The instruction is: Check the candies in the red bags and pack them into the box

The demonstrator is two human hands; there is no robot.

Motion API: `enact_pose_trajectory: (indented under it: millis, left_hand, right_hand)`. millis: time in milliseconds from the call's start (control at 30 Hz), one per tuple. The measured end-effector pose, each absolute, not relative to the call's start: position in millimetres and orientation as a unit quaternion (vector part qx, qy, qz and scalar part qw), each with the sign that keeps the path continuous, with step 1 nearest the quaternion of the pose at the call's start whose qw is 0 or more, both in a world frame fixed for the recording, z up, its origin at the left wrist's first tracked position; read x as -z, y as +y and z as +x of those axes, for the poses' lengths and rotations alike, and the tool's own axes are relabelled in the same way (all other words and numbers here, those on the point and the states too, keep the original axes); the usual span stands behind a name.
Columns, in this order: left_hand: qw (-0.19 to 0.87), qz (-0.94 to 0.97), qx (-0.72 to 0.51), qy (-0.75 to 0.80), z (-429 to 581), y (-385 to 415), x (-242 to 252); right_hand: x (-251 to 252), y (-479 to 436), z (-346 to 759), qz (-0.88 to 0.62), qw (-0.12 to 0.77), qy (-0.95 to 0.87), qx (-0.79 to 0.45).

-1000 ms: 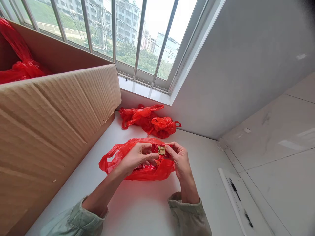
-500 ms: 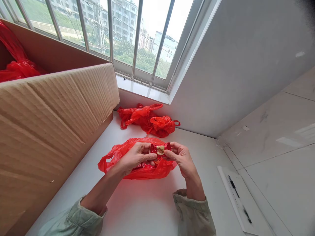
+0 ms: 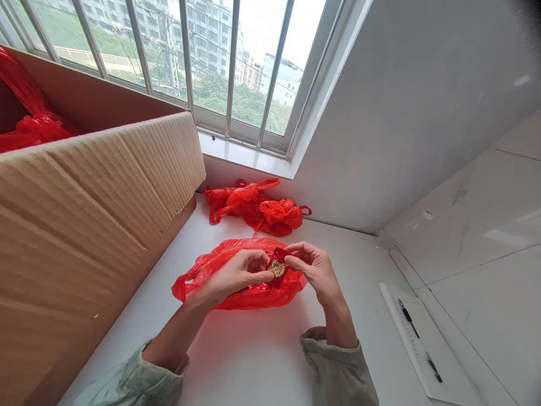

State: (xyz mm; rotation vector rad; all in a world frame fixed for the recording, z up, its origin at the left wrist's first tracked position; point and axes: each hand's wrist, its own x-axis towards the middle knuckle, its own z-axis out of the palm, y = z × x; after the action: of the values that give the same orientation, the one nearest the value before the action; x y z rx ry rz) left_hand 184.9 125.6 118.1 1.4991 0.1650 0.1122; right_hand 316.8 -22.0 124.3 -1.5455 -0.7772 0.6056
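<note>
Between my two hands is a small red wrapped candy (image 3: 278, 269) with a gold patch on its front, tilted on a slant. My left hand (image 3: 243, 273) pinches its lower left side between thumb and fingers. At the upper right, my right hand (image 3: 316, 268) grips the other end, thumb in front. Directly beneath lies an opened red plastic bag (image 3: 211, 256), its rim spread on the white table. Bits of red and white patterned packaging show inside the bag, mostly covered by my hands.
A big cardboard box (image 3: 105, 197) stands at the left, with a red bag (image 3: 40, 127) inside. Knotted red bags (image 3: 281, 214) lie against the wall below the barred window (image 3: 236, 73). To the right, a white notebook (image 3: 426, 338) carries a black pen (image 3: 406, 313) and another pen (image 3: 434, 369).
The candy has turned from level to slanted, its right end now higher. My left hand has shifted slightly to the right. The view has moved a little.
</note>
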Motion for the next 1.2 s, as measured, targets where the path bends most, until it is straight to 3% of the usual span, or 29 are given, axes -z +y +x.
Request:
enact_pose_trajectory:
  millis: [233,433,667,900,1033,1200]
  left_hand:
    - [0.737,0.665,-0.055,0.104,192.3,113.1,-112.8]
    - [0.768,0.620,-0.087,0.135,191.1,115.0,-119.3]
    - [0.731,0.660,-0.142,0.102,185.5,124.3,-123.7]
    - [0.769,0.578,-0.218,0.164,190.5,118.6,-115.6]
    - [0.790,0.552,-0.210,0.162,190.5,114.6,-118.3]
    - [0.807,0.546,-0.168,0.153,186.1,119.5,-121.4]
  right_hand:
    - [-126.7,-17.3,310.8,-0.665,0.623,-0.332,-0.246]
    - [-128.4,-18.3,307.9,-0.693,0.557,-0.366,-0.274]
    - [-133.8,-28.2,311.0,-0.719,0.513,-0.386,-0.266]
    - [-128.3,-20.2,309.9,-0.677,0.574,-0.350,-0.299]
    - [-126.6,-18.3,309.5,-0.675,0.588,-0.360,-0.264]
    - [-128.3,-20.4,310.3,-0.640,0.612,-0.342,-0.314]
